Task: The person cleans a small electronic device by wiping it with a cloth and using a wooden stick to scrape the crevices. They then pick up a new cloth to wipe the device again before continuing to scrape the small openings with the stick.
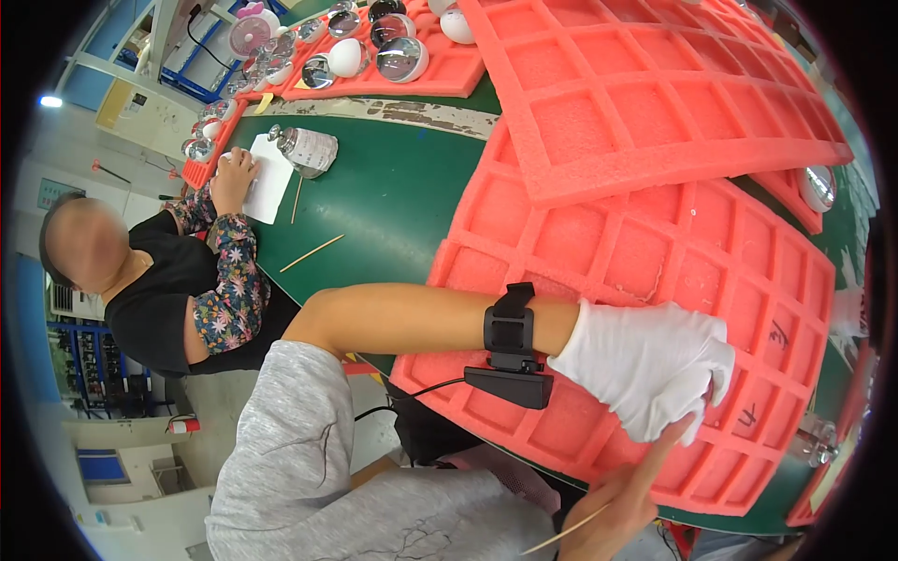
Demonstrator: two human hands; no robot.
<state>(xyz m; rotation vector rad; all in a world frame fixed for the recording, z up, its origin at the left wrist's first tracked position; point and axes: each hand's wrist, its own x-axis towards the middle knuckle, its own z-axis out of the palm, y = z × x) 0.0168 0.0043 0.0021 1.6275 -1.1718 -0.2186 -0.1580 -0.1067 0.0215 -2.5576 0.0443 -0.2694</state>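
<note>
My left hand [655, 366] wears a white glove and rests on a red foam grid tray [599, 252], fingers curled together, with nothing visible in it. A black band with a small black box [510, 351] is strapped to that wrist. My bare right hand [617, 500] comes up from the lower edge. It pinches a thin wooden stick [566, 535], and one finger touches the heel of the glove.
A second red grid tray [655, 93] lies over the first at the top. Shiny and white domes [374, 56] fill another tray at the back. At left a co-worker's hand [232, 173] presses a white sheet [269, 182] beside a bottle [309, 150]. Wooden sticks [311, 252] lie on the green table [393, 206].
</note>
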